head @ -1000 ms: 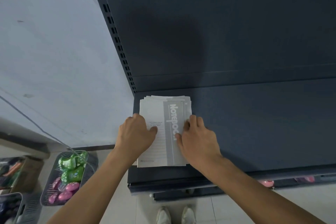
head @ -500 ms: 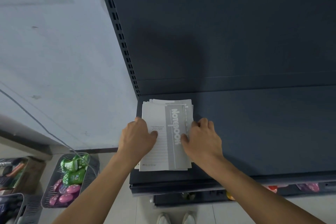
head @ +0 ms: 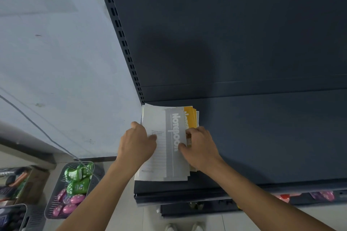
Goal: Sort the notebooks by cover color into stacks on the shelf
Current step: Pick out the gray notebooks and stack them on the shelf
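Since all notebooks sit in 1 mixed pile at the far left end of the shelf, sorting looks barely begun: 0 separate color stacks are visible. Top of the pile is a grey notebook, and a yellow notebook shows under it on the right side. More covers are underneath, colors too hidden to tell.

The left hand grips the grey notebook's left edge, fingers curled over it and thumb on the cover. The right hand pinches the right edge, thumb on top and fingertips tucked at the edge. It reads as separating the grey one from the yellow.

Edges: the pile is tight against the slotted post on the left and near the back panel, and its near end comes close to the front lip, so a slip forward could drop books. Open room is all to the right, a long bare run of shelf with space for several stacks.
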Demonstrator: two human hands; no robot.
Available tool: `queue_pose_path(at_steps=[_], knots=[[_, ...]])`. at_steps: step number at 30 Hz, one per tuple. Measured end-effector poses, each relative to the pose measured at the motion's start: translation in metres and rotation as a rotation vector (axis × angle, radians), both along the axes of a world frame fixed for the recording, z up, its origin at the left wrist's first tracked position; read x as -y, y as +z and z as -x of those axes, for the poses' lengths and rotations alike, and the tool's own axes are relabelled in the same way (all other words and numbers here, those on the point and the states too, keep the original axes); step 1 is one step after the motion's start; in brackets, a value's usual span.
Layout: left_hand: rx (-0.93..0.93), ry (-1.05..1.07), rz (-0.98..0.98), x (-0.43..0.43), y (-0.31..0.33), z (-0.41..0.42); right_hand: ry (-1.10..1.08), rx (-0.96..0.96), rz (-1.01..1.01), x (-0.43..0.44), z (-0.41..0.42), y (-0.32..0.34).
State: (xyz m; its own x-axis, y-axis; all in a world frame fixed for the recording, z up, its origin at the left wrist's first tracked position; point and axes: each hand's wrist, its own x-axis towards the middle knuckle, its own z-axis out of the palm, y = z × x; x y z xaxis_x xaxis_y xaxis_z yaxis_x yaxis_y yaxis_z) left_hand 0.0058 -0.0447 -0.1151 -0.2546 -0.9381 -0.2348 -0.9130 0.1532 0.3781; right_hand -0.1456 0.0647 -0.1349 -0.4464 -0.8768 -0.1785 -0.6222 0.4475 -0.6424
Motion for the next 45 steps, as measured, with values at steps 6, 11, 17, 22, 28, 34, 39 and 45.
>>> queue_pose_path(at_steps=[6,11,17,22,28,34,39,45], knots=[[-0.318,0.062,-0.214,0.015,0.009,0.004,-0.106,0.109,0.004,0.005,0.006,0.001],[-0.424,0.027,-0.353,0.013,0.011,0.023,-0.245,0.219,0.063,0.0,0.019,0.02],[-0.097,-0.323,0.075,-0.01,0.011,0.066,-0.319,-0.039,-0.071,-0.027,0.049,0.038],[-0.133,-0.471,0.175,-0.033,0.019,0.109,-0.411,-0.2,-0.088,-0.057,0.076,0.054],[-0.157,-0.646,0.249,-0.072,0.038,0.167,-0.543,-0.28,-0.125,-0.11,0.11,0.072],[-0.16,-0.812,0.265,-0.144,0.056,0.234,-0.649,-0.316,-0.128,-0.188,0.156,0.082],[-0.121,-0.882,0.272,-0.218,0.064,0.296,-0.712,-0.299,-0.12,-0.265,0.21,0.081],[-0.139,-0.934,0.256,-0.3,0.07,0.372,-0.771,-0.296,-0.086,-0.352,0.279,0.082]])
